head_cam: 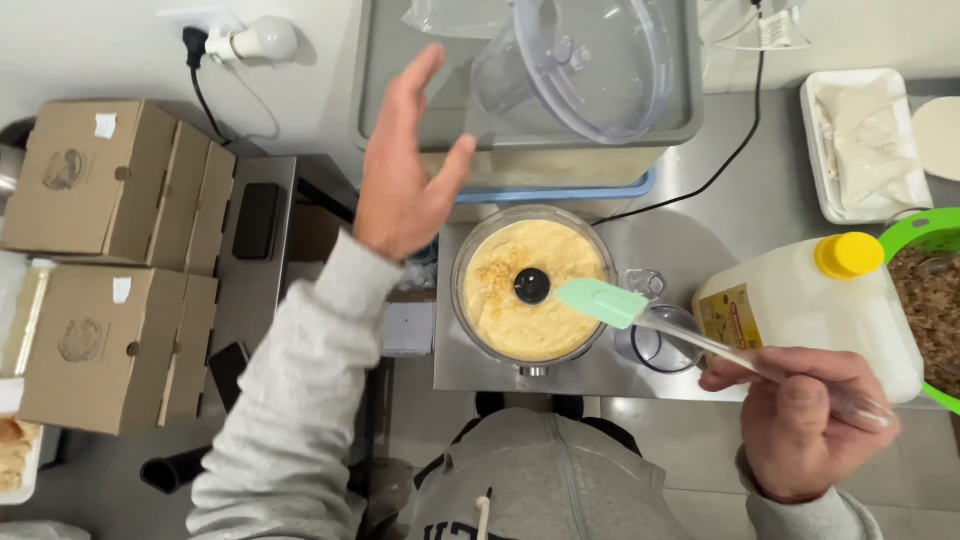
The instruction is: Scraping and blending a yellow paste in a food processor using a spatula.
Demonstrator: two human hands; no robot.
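Note:
A food processor bowl [470,300] stands on the steel counter, filled with a pale yellow paste around a black centre hub [532,286]. My right hand [800,420] grips the clear handle of a spatula whose mint-green blade [600,302] hangs over the bowl's right rim. My left hand [405,170] is raised above and left of the bowl, fingers spread, holding nothing. The clear processor lid [590,65] lies on a grey tray [685,100] behind the bowl.
A white jug with a yellow cap [820,310] lies right of the bowl, beside a green bowl [915,232] of brown food. A small clear cup [655,345] sits by the processor. A white tray [815,150] sits at the back right. Cardboard boxes [110,260] are stacked left.

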